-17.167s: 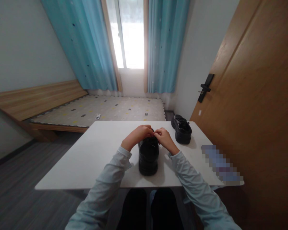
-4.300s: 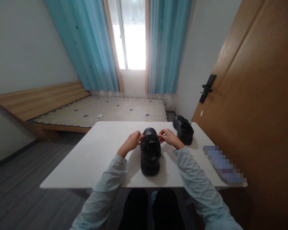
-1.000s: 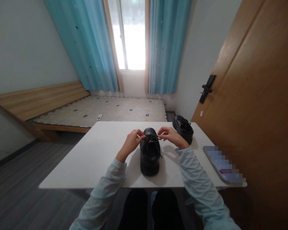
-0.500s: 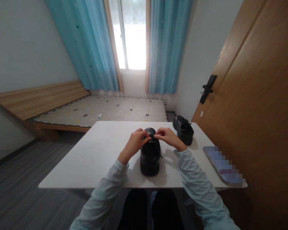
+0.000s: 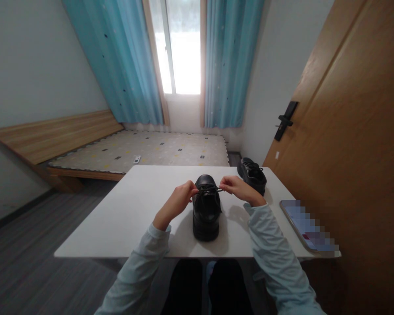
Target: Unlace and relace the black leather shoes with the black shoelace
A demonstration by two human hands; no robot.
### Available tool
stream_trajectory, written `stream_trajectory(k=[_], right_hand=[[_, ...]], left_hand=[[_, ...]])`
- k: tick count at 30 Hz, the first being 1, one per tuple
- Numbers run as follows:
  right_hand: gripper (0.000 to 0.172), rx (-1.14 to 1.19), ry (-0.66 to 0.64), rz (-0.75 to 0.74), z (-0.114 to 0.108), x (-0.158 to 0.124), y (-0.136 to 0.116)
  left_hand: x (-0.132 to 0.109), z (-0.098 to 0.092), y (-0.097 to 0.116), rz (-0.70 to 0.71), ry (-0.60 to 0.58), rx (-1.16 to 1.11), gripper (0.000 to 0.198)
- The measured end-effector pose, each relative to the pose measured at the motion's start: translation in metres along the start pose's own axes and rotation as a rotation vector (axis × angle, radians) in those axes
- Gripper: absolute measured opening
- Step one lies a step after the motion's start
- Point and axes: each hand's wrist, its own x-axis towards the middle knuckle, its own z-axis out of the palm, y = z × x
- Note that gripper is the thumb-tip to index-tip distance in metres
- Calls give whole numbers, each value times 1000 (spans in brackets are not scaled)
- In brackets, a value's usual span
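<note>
A black lace-up shoe (image 5: 206, 225) stands upright on the white table (image 5: 128, 218), its toe pointing away from me and its heel near the front edge. My left hand (image 5: 184, 194) is at the shoe's left side, thumb and fingers pinched on the shoelace. On the other side my right hand (image 5: 231, 186) pinches the black shoelace (image 5: 213, 188), which stretches across the top of the shoe. A loose lace end hangs down the shoe's right side. The matching black shoe (image 5: 254, 177) sits at the table's far right, behind my right hand.
A tablet-like flat object (image 5: 302, 225), partly blurred out, lies along the table's right edge. Beyond the table is a bed (image 5: 157, 148) with a small white remote (image 5: 137, 159) on it. A wooden door (image 5: 348, 131) stands close on the right.
My hands have moved apart, left hand to the left and right hand to the right, drawing the shoelace out sideways over the shoe.
</note>
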Motion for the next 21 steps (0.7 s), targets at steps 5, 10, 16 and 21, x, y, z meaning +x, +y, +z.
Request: stream_trajectory(k=[5,10,16,21], right_hand=[[33,-8,-123,67,-5,-6,-1],[31,-24,-211,60,-6,-7,-4],[26,-31,-173,48,-5,-5,-3],[20,11,-141,61,-3,-4,-1]], left_hand=[[-4,-1,-4,-2,-79,26,19],[-7,-3,-7,0,-88,65,23],[-8,-3,-7,-13,-108,100,25],[-4,-6,6,26,-30,205,20]])
